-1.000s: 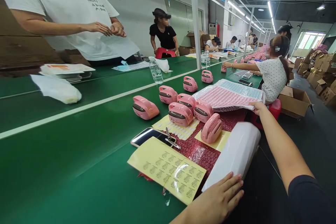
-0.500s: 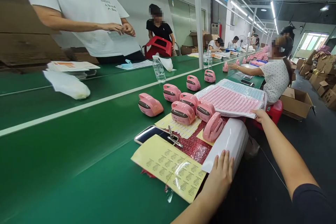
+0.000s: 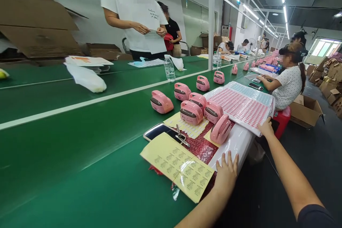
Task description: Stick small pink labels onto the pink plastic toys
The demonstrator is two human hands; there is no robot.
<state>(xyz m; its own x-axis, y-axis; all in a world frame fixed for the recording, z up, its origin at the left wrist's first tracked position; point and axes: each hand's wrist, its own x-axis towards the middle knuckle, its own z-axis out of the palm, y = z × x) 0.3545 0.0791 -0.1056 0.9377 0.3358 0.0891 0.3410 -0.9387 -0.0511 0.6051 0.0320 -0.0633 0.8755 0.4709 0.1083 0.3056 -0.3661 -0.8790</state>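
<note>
My left hand (image 3: 227,172) lies with spread fingers on a glossy white sheet (image 3: 239,143) that curves over the near edge of the table. With my right hand (image 3: 266,128) I grip the near corner of a stack of sticker sheets (image 3: 237,104), printed in pink rows and pale blue rows. Several pink plastic devices with handles and dark windows, such as one pink device (image 3: 220,130), stand beside the stack. Close to my left hand is a yellow label sheet (image 3: 177,166) with black print. Behind it lie a smartphone (image 3: 157,131) and a small metal clip-like piece (image 3: 182,137).
A green conveyor table (image 3: 88,139) runs into the distance. A water bottle (image 3: 169,68) and a white bag (image 3: 87,80) stand across it. A co-worker in white (image 3: 140,28) holds paper opposite; another person (image 3: 288,78) sits further along at right, near an open cardboard box (image 3: 306,110).
My view has swung left. My left hand's fingers have spread apart on the white sheet. The sticker stack's near corner now hangs lower in my right hand. The seated co-worker has drawn an arm back.
</note>
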